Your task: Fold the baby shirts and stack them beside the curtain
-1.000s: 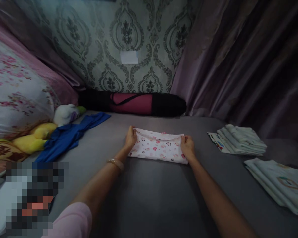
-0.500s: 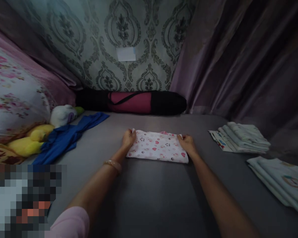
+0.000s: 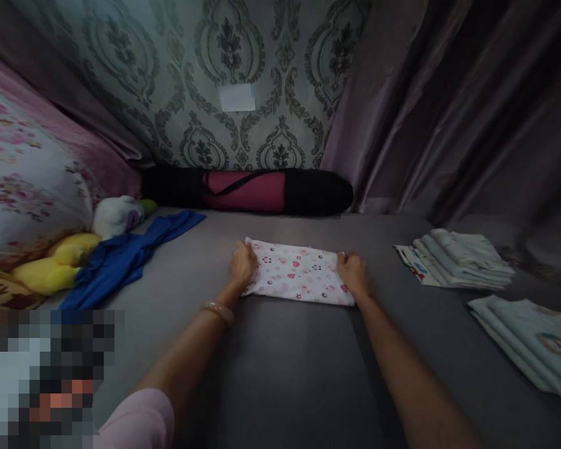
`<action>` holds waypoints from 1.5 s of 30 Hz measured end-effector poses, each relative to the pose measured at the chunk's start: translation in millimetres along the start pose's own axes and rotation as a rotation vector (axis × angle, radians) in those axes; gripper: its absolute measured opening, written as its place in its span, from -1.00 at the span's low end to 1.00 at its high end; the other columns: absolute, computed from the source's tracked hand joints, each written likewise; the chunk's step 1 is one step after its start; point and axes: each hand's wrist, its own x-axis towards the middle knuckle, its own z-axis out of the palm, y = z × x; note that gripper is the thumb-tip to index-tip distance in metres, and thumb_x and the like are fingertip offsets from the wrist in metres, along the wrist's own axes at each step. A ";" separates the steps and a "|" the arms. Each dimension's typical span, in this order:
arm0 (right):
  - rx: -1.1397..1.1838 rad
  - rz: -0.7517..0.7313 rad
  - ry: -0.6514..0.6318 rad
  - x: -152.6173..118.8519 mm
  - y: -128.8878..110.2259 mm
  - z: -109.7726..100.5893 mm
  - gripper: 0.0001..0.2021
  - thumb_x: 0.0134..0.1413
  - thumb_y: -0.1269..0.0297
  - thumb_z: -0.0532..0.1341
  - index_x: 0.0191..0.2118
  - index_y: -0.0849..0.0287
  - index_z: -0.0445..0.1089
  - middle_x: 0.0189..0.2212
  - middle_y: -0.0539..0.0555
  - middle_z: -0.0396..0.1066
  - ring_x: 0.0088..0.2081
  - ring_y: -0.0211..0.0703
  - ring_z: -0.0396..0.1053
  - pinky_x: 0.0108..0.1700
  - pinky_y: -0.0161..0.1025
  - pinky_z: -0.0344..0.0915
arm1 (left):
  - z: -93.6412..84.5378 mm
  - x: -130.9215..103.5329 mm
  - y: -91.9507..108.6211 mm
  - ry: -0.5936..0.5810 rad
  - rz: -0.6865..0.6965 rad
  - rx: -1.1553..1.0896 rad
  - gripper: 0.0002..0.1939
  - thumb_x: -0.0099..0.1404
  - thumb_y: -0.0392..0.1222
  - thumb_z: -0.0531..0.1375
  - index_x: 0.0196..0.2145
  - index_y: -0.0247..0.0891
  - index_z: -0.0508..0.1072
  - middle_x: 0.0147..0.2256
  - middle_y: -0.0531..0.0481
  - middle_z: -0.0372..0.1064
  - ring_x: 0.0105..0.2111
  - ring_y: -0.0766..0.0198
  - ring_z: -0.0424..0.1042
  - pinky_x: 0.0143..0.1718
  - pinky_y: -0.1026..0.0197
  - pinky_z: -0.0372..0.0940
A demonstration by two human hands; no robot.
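Observation:
A folded white cloth (image 3: 299, 274) printed with pink hearts and small flowers lies on the grey sheet (image 3: 299, 362) in front of me. My left hand (image 3: 244, 265) is closed on its far left corner, and a bangle circles that wrist. At the far right corner, the fingers of my right hand (image 3: 353, 271) pinch the cloth's edge. Whether the cloth is a garment or a plain piece, I cannot tell.
Folded cloths are stacked (image 3: 462, 259) at the right, with another folded pile (image 3: 528, 343) nearer. A blue garment (image 3: 126, 255) and plush toys (image 3: 51, 268) lie left. A black and pink long bag (image 3: 247, 190) rests along the wall. A blurred patch covers the lower left.
My left hand has shifted slightly along the cloth's left end. The pink layer that showed at the far edge is now nearly covered. The right hand has barely moved.

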 end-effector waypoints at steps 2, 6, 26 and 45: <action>0.022 0.015 -0.012 4.9 1.0 0.2 -0.59 0.16 0.00 0.02 -0.38 0.20 0.46 -0.50 0.24 0.47 -0.34 0.01 0.46 -0.32 -0.17 0.26 | -0.8 6.0 -2.2 -0.018 -0.027 -0.064 -0.66 0.39 -0.03 -0.11 -0.20 -0.30 0.33 -0.25 -0.35 0.45 -0.20 -0.07 0.47 -0.29 0.10 0.22; 0.141 0.066 -0.101 13.2 10.6 -7.0 -0.55 0.17 0.01 -0.03 -0.55 0.15 0.40 -0.64 0.18 0.40 -0.45 -0.04 0.43 -0.41 -0.22 0.22 | -14.2 14.1 -7.8 -0.140 -0.151 -0.240 -0.67 0.32 0.02 0.03 -0.49 -0.23 0.32 -0.53 -0.15 0.38 -0.40 0.08 0.46 -0.42 0.18 0.23; 0.083 -0.132 -0.291 -73.3 45.8 -51.6 -0.73 -0.01 0.05 0.17 -0.53 0.13 0.39 -0.60 0.01 0.40 -0.51 -0.17 0.33 -0.48 -0.28 0.09 | -79.1 -66.9 -42.3 -0.555 -0.220 -0.391 -0.66 0.01 0.07 0.28 -0.58 -0.25 0.33 -0.69 0.13 0.20 -0.75 0.46 0.08 -0.72 0.36 -0.11; -0.178 -0.625 -0.163 -79.8 -69.2 -19.4 -0.53 0.28 0.31 -0.10 0.22 0.38 0.17 0.24 0.32 0.13 0.29 0.09 -0.01 0.27 0.06 -0.11 | -21.4 -57.1 8.2 -0.075 0.716 0.116 -0.58 0.24 -0.30 0.05 0.07 -0.35 0.27 -0.04 -0.24 0.39 -0.01 0.06 0.35 0.03 0.02 0.21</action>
